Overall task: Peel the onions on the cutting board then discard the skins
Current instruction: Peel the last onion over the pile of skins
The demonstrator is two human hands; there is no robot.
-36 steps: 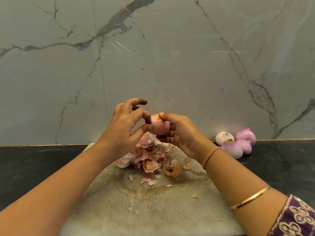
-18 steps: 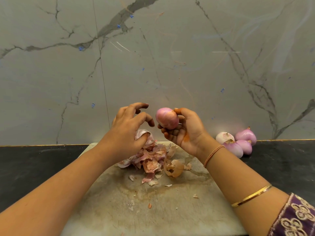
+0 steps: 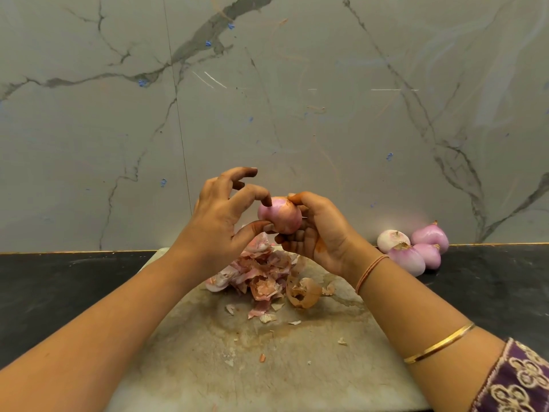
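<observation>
Red onion [image 3: 279,214] is being gripped in right hand [image 3: 322,233]; left hand [image 3: 218,221] is pinching its 9 o'clock side. Recommending firm hold, peeling downward.

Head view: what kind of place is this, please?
Probably a kitchen: a worn pale cutting board on a black stone counter, papery pink onion skins, and a grey veined marble wall.

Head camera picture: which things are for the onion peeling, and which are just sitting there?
For the job: onion held in the right hand, left hand pinching it; pile of skins; cutting board; four onions set aside beside the board.

Just there: black counter; marble wall.
</observation>
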